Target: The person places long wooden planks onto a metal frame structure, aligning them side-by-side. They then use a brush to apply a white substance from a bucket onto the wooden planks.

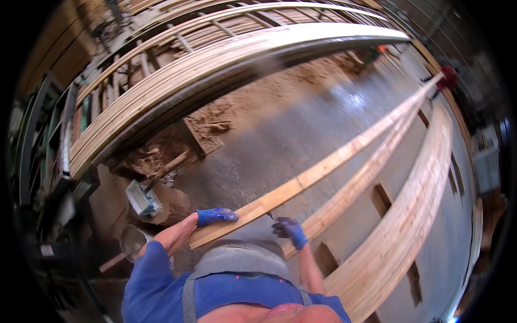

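Plank [280,196] edge: left grip [217,216] clamped on; right grip [291,231] fingers apart, nearby. Open floor [245,145] leftward.

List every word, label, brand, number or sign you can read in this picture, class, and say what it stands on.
No text can be read.
Pale label on dark equipment, far left: too small to read.
Board by the left hand: no readable marks.

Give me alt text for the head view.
A blue-gloved left hand touches the near end of a long, pale wooden board; the open, blue-gloved right hand is apart from it. A person in red is at the far end, and long, pale wooden planks lie at right.
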The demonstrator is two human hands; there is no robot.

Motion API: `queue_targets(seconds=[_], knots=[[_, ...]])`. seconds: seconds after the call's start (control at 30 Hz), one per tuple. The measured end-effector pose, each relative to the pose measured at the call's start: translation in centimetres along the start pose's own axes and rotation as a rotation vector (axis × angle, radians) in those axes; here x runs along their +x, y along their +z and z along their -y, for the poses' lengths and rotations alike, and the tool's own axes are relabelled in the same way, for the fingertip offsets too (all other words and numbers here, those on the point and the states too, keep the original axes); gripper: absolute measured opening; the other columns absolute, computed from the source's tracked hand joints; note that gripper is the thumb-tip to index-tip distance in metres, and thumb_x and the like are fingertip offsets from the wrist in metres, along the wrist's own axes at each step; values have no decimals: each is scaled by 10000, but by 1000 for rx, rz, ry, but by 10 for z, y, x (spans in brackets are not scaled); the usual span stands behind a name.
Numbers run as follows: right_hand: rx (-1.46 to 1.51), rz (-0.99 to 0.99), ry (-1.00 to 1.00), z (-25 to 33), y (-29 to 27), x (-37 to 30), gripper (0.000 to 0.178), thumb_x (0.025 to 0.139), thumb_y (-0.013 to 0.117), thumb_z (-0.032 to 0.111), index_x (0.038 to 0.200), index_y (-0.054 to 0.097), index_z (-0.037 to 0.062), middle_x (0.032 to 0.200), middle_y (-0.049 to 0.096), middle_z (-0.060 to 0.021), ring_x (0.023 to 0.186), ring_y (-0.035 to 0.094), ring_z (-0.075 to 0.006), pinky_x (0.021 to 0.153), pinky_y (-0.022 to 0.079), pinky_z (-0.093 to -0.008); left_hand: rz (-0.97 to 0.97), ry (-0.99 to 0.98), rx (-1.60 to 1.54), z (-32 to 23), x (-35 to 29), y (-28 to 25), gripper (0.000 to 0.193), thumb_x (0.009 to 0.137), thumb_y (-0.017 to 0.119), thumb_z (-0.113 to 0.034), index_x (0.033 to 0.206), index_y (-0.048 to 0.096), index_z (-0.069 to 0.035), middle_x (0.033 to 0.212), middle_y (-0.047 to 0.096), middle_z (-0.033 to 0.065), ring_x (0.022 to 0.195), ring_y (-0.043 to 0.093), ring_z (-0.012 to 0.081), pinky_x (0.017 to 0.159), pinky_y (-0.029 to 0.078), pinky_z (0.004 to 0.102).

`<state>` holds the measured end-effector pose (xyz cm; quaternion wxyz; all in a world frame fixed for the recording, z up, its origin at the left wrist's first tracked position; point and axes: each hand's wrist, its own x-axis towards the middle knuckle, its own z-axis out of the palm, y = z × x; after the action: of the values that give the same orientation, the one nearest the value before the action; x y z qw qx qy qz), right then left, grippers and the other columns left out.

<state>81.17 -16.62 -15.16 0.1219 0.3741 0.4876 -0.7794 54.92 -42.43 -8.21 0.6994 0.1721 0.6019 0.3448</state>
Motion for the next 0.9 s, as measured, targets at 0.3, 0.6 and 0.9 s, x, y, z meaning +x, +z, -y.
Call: queue_targets(seconds=[0.3,0.6,0.9], knots=[[860,-59,-704,209,-141,163,916,833,490,781,1429,457,87,1307,617,-125,1228,549,-320,983,470,-501,-94,-124,-156,-38,-80,-46,611,894,693,-461,1338,588,-54,1324,599,62,1235,522,164,1085,378,330],[682,262,-1053,317,-102,253,769,945,485,627,1397,455,6,1256,611,-147,1076,620,-273,933,513,-429,-140,-101,-197,-44,-93,-147,575,909,689,-414,1348,584,-57,1367,580,78,1290,484,170,1146,320,328],[9,-494,-1190,413,-1,307,729,1002,403,525,1491,298,-6,1466,417,-209,1278,507,-322,1092,427,-477,-106,-58,321,-152,-151,-264,771,833,608,-709,1181,662,-23,1044,686,135,923,642,236,836,519,388]])
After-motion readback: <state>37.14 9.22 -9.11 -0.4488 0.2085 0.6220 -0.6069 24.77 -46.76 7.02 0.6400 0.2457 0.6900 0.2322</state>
